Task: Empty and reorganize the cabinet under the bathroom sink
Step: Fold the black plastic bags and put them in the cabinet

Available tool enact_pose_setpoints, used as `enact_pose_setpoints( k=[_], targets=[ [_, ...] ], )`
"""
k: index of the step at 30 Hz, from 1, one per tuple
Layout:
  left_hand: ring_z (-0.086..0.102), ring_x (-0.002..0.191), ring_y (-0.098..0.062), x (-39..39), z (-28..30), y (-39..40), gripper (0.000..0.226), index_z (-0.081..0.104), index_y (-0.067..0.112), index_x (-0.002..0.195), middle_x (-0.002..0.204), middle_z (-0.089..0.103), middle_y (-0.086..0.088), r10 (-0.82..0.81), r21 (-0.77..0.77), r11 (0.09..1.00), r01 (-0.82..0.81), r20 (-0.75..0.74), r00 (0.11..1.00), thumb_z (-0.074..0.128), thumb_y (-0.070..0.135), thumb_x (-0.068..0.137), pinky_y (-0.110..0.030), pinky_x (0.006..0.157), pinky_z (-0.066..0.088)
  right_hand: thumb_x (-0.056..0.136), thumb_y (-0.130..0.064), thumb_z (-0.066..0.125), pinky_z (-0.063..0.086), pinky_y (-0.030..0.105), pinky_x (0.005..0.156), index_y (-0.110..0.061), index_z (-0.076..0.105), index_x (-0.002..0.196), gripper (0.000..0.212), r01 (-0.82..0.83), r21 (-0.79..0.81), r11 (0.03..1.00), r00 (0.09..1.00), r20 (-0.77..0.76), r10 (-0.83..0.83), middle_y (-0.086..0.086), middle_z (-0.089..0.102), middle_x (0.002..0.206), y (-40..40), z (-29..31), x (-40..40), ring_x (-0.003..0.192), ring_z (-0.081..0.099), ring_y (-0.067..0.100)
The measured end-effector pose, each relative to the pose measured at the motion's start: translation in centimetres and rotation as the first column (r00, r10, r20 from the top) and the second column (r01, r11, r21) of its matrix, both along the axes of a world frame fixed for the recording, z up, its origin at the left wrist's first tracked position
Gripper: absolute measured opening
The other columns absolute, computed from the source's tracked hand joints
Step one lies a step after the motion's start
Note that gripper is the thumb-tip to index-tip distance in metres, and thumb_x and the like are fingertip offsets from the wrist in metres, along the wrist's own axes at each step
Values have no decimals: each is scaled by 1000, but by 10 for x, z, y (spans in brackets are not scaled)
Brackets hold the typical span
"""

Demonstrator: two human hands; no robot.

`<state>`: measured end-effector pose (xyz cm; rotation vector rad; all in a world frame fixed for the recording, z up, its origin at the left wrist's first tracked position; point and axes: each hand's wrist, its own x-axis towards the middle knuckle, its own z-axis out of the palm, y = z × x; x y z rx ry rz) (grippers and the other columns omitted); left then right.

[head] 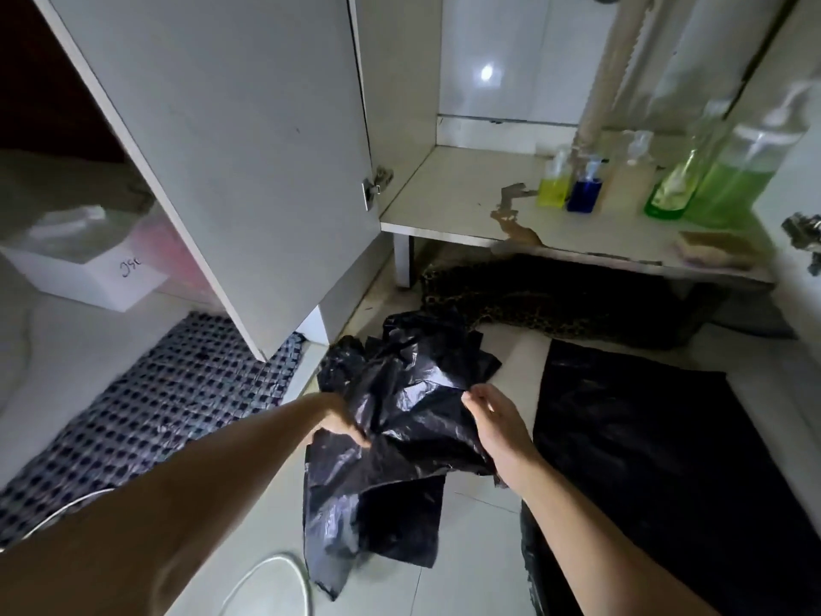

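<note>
Head view: black plastic bags (400, 420) hang crumpled between both hands above the floor. Left hand (340, 422) fingers pinch a fold; right hand (497, 426) fingers curl on an edge. Judged light, limp, slippery: grip gathered edges.

Two bare arms come in from the bottom. No sleeves cover them up to where the view ends. The left hand (340, 422) and the right hand (500, 426) have no gloves, rings or watch that can be seen.
</note>
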<state>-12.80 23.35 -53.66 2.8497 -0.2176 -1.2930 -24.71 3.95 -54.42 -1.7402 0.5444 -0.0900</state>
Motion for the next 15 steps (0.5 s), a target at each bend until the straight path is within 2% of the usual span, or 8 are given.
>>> enact_pose_setpoints(
  k=[3,5,6,9,11,12,13,15],
  targets=[
    [41,134,-27,8,22,2,84,19,1,149,149,39,-14,67,-201,978,-45,103,992,68,27,87,-25,103,35,96,-23,52,31,24,59,-16,53,77,20,27,116,993,997,64,-35,-1,40,65,5,38,11,63,38,12],
    [46,128,-30,17,44,1,106,9,4,151,143,44,-18,118,-389,921,-34,195,974,81,12,73,-24,98,40,94,-25,55,35,27,68,-21,55,76,19,69,134,989,993,90,-81,-5,48,68,5,62,21,68,45,11],
    [51,122,-31,22,57,0,109,13,5,149,136,50,-18,126,-459,889,5,255,959,84,7,66,-27,95,44,93,-26,56,37,29,71,-23,57,75,19,76,136,988,990,106,-91,-5,52,72,3,75,25,74,49,13],
    [65,94,-18,27,104,-6,85,37,4,136,107,67,-10,169,-671,739,63,275,946,83,-2,64,-31,78,56,93,-19,54,35,27,77,-22,60,71,23,66,159,985,978,183,-96,-1,55,78,-5,111,34,86,50,18],
    [65,67,1,22,137,-14,48,63,6,115,77,72,6,180,-749,654,107,292,939,81,5,71,-25,74,54,90,-23,56,33,28,78,-23,59,68,22,46,103,994,977,205,-66,2,53,78,-14,135,32,83,49,19],
    [62,59,4,20,150,-19,29,72,10,100,67,71,11,194,-766,629,132,319,928,81,11,72,-21,71,50,84,-29,58,34,31,76,-24,59,64,21,43,84,996,975,215,-60,6,53,77,-20,148,30,81,48,21],
    [62,59,1,17,163,-25,19,75,11,89,64,70,10,230,-789,598,139,336,913,81,18,72,-20,69,46,79,-33,59,34,33,74,-24,58,60,21,40,59,997,968,245,-53,8,52,75,-27,161,27,77,48,22],
    [61,67,-11,11,187,-36,27,74,9,88,72,69,0,298,-814,556,170,386,873,82,28,72,-22,69,42,80,-31,60,33,31,65,-23,55,56,26,54,-127,990,945,328,-9,2,49,65,-47,187,17,65,46,18]
  ],
)
